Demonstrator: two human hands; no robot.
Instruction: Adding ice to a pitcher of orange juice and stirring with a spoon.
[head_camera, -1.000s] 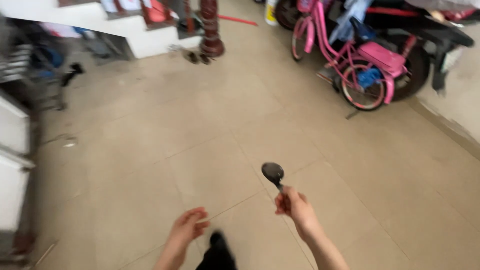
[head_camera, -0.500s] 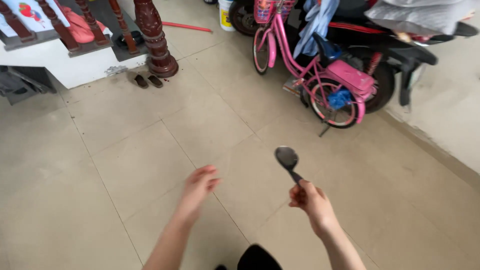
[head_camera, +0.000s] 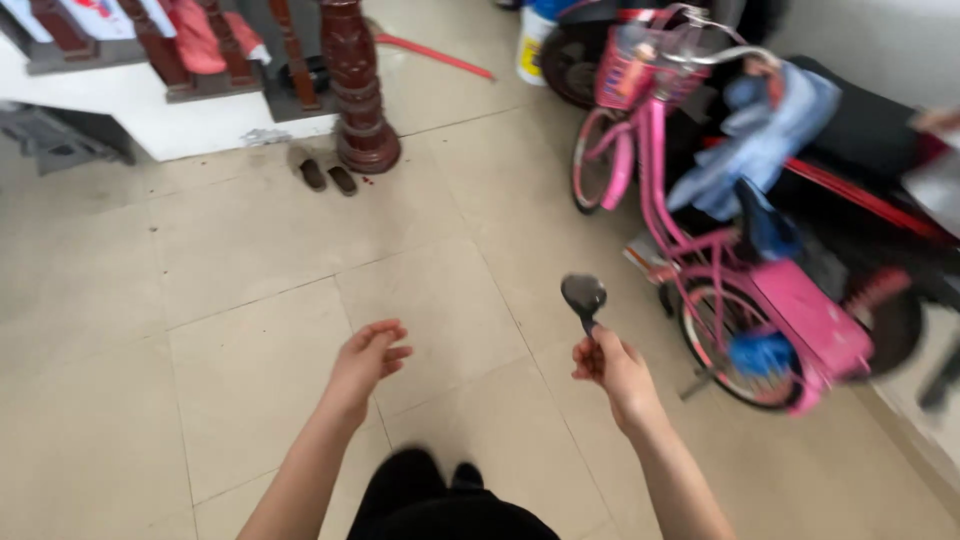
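Right hand (head_camera: 612, 365) at lower centre, fingers pinching dark spoon (head_camera: 584, 297) upright, bowl up. Left hand (head_camera: 366, 358) empty beside it, fingers loosely curled, over tiled floor (head_camera: 250, 270).

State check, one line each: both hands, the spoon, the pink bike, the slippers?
Right hand: closed around spoon handle.
Dark metal spoon: held upright, bowl up.
Left hand: empty, fingers loosely curled.
Pink child's bicycle: standing upright, parked.
Pair of brown slippers: lying on tiled floor, unworn.

A dark spoon (head_camera: 584, 297) stands upright, bowl up, handle gripped low above the tiled floor.
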